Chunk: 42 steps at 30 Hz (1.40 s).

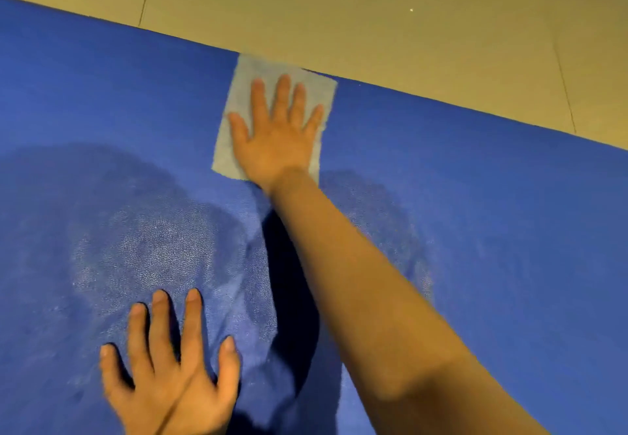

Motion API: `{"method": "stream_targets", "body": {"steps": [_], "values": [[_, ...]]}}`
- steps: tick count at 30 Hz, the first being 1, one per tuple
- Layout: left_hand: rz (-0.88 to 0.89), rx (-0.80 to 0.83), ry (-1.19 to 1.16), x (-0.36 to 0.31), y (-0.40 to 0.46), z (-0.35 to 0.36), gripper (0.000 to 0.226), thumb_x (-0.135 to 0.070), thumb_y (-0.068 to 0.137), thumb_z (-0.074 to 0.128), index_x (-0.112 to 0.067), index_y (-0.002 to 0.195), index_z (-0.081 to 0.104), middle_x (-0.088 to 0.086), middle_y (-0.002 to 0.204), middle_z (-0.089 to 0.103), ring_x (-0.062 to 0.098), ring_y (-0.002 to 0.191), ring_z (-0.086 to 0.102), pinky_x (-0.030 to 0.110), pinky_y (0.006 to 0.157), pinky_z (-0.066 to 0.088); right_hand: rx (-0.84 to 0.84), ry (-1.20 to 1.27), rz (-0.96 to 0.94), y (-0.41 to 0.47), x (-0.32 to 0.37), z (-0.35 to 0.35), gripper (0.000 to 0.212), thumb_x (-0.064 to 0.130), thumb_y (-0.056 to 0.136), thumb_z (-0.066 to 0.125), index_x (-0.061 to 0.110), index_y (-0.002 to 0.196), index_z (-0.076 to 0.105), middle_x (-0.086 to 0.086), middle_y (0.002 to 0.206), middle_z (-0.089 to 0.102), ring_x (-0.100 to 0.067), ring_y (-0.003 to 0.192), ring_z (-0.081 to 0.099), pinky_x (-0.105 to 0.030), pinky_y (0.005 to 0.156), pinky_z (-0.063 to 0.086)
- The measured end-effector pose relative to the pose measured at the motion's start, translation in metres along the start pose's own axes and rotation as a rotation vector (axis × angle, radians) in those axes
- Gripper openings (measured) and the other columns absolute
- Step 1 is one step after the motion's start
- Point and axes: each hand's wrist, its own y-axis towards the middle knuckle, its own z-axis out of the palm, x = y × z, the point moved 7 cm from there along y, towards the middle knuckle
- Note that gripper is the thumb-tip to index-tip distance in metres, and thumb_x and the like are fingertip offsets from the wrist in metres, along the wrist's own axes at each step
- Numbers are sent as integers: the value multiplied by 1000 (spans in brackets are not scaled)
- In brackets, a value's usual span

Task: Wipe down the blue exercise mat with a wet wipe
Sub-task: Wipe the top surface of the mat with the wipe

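The right hand (277,135) lies flat on the wet wipe (238,94), fingers straight and spread, palm pressing the sheet down onto the blue exercise mat (492,203); the wipe is spread out as a rectangle under it, with a strip showing to the left of the thumb and a narrow margin past the little finger; just beyond the fingertips the wipe's far edge meets the mat's far edge and overlaps it slightly onto the tiled floor (407,26). The left hand (170,366) is planted flat on the mat nearer the person, fingers straight and fanned apart, holding nothing, well apart from the wipe; darker, damp-looking patches spread around and ahead of this hand and beside the right forearm. To the right of the right hand the mat runs on as a broad, even blue stretch; to its left likewise.
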Motion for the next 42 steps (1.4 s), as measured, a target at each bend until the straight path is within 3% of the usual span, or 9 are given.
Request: {"method": "stream_targets", "body": {"steps": [3, 5, 13, 18, 26, 30, 33, 37, 42], "values": [[23, -18, 6, -1, -2, -1, 59, -44, 93, 41, -10, 139, 56, 22, 145, 49, 41, 131, 47, 62, 106, 29, 30, -67, -420, -43, 46, 16, 61, 58, 101, 25, 36, 156, 12, 0, 165, 1, -23, 151, -4, -50, 118, -7], [9, -14, -27, 0, -1, -3, 59, -45, 94, 40, -11, 140, 55, 21, 146, 47, 40, 132, 45, 61, 108, 27, 4, -12, -438, -46, 8, 8, 61, 59, 100, 30, 36, 155, 19, 3, 165, 8, -19, 151, 3, -44, 120, -6], [24, -28, -44, -1, -2, -2, 59, -43, 92, 44, -11, 140, 54, 20, 147, 45, 40, 134, 42, 61, 108, 26, -44, 60, 629, -102, -321, -38, 66, 60, 100, 19, 31, 157, 6, -2, 165, -2, -19, 151, -2, -50, 121, 0], [1, -34, -72, -2, -2, -5, 58, -42, 92, 45, -12, 141, 53, 19, 148, 45, 40, 134, 43, 61, 109, 25, -93, 206, 972, -123, -314, -30, 65, 54, 102, 14, 23, 157, 0, -10, 164, -6, -29, 151, -6, -57, 118, -3], [-46, 49, -164, 0, 2, -4, 61, -42, 91, 41, -9, 142, 52, 22, 150, 41, 42, 139, 36, 61, 111, 17, 30, -57, -105, -95, -6, 20, 62, 56, 102, 18, 31, 156, 0, -8, 163, -12, -32, 149, -14, -61, 115, -11], [-36, 18, -152, 2, -1, -4, 58, -41, 94, 40, -9, 140, 54, 22, 149, 42, 41, 139, 37, 61, 110, 19, -34, -8, -446, -130, -5, 25, 58, 56, 99, 33, 32, 152, 33, -1, 162, 22, -22, 149, 18, -48, 120, 2], [-75, 56, -200, 3, 1, -5, 62, -41, 90, 40, -8, 141, 53, 21, 151, 39, 40, 141, 33, 60, 112, 15, -162, 16, -116, -132, -120, 9, 66, 60, 92, 28, 26, 147, 42, -6, 156, 36, -27, 143, 34, -49, 115, 16], [-91, 88, -215, 2, 3, -6, 63, -42, 89, 39, -8, 142, 52, 21, 152, 37, 39, 143, 29, 58, 113, 11, -59, 15, 481, -182, -286, -9, 74, 64, 90, 11, 31, 156, 11, -3, 165, 4, -21, 151, 5, -48, 121, 2], [-117, 131, -228, 4, 3, -4, 65, -42, 88, 37, -10, 143, 50, 21, 152, 35, 37, 145, 23, 59, 113, 11, -115, 140, 867, -224, -292, -4, 61, 49, 103, 20, 25, 158, 7, -8, 165, 0, -27, 151, -2, -55, 118, -2]]}}
